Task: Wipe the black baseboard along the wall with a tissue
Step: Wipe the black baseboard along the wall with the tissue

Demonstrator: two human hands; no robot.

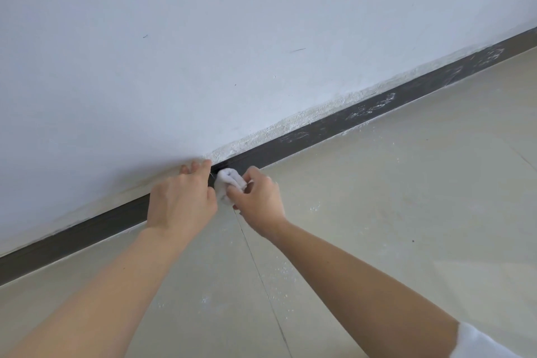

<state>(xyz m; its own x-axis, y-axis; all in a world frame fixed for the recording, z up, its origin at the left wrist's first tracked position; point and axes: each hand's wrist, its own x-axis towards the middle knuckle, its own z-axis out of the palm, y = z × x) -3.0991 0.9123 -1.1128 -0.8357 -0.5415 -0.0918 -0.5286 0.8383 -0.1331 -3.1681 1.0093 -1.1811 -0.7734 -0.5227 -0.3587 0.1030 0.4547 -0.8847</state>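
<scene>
Head view, looking down at the wall-floor junction. The black baseboard (313, 135) runs diagonally from about 8 o'clock up to 2 o'clock, between the white wall (203, 38) above and the pale tiled floor (406, 197) below.

My right hand (258, 197) sits near frame centre. Its fingers (236, 192) are closed together, pinching a crumpled white tissue (229, 182). The tissue is bunched against the baseboard face, touching it, just at the 9 o'clock side of that hand.

My left hand (181, 197) lies just beside the tissue at its 9 o'clock, covering a stretch of baseboard. Its fingertips (193, 167) are slightly spread and rest on the wall right at the baseboard's top edge. It holds nothing that I can see; whether its thumb touches the tissue I cannot tell.

Baseboard condition: the stretch toward 8 o'clock of the hands looks uniformly dark. The stretch toward 2 o'clock carries white smears and scribble-like streaks (374, 107). A rough, crumbly white plaster edge (305, 118) follows the top of the baseboard on that side.

White specks (279, 273) are scattered on the floor, densest toward 6 o'clock of the hands. A dark tile joint (261, 273) runs from below the hands toward 6 o'clock. A white sleeve (479, 343) shows at 5 o'clock.
</scene>
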